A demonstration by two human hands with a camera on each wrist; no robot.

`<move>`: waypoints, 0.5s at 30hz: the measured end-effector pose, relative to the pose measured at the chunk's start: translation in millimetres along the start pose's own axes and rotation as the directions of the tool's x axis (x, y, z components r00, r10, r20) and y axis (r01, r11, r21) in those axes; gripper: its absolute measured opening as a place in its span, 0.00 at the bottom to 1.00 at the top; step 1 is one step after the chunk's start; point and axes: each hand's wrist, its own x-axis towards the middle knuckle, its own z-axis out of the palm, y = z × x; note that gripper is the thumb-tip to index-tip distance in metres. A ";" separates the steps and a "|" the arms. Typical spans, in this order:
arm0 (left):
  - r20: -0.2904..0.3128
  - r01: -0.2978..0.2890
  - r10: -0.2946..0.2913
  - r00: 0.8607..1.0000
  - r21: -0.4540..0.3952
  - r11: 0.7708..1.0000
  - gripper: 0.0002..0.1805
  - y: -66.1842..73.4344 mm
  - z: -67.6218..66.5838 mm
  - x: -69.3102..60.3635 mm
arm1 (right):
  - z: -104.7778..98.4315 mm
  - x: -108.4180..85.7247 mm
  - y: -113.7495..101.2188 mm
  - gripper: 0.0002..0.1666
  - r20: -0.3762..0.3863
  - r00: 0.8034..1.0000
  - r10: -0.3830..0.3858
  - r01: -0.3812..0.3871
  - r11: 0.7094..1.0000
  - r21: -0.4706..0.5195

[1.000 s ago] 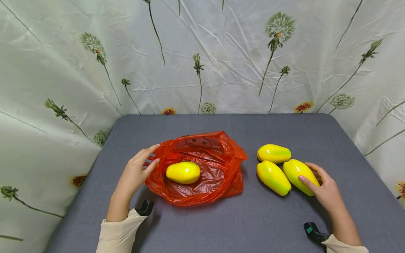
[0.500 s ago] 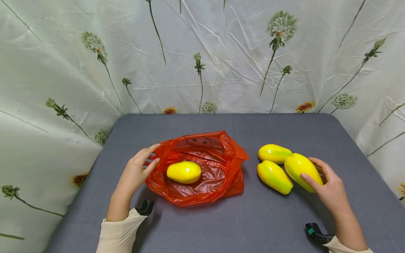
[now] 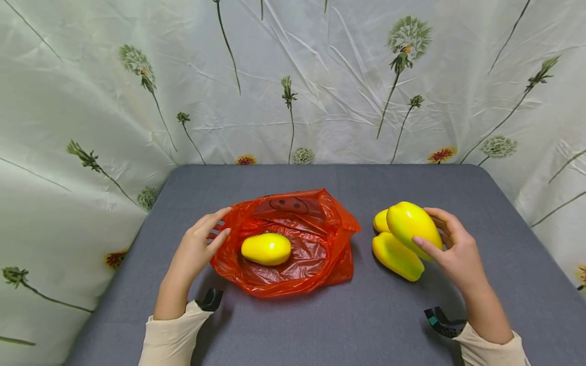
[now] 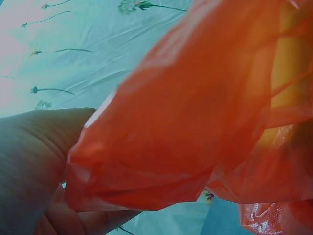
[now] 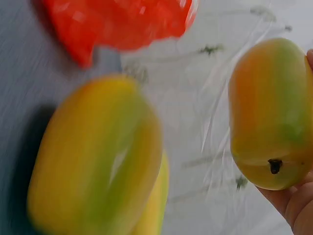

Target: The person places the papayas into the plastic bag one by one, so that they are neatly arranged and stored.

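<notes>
A red plastic bag (image 3: 316,249) lies with its mouth open on the table, a yellow papaya (image 3: 266,249) inside it. My left hand (image 3: 197,249) holds the bag's left rim, with some fingers showing reddish through the plastic. In the left wrist view the orange-red plastic (image 4: 161,122) hides part of that hand. My right hand (image 3: 458,251) grips another papaya (image 3: 414,229) from its right side, raised above the table. Below it rests a yellow-green papaya (image 3: 397,258); a further papaya (image 3: 381,221) behind is partly covered. The right wrist view shows the held papaya's dark stem end (image 5: 275,165).
The grey tabletop (image 3: 320,330) extends around the bag and fruit. A pale curtain (image 3: 339,91) printed with dandelions hangs behind and along the sides. Black camera mounts, one on the left wrist (image 3: 210,300) and one on the right wrist (image 3: 441,323), stick out near the table.
My right hand has lifted its papaya off the table and moved it up and left, over the other two. My left hand and the bag have stayed in place.
</notes>
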 end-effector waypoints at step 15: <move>0.001 0.000 0.000 1.000 -0.003 1.000 0.28 -0.3 0.0 -0.5 | 65.2 34.4 -42.8 0.38 0.124 0.985 -0.119 0.074 0.945 0.319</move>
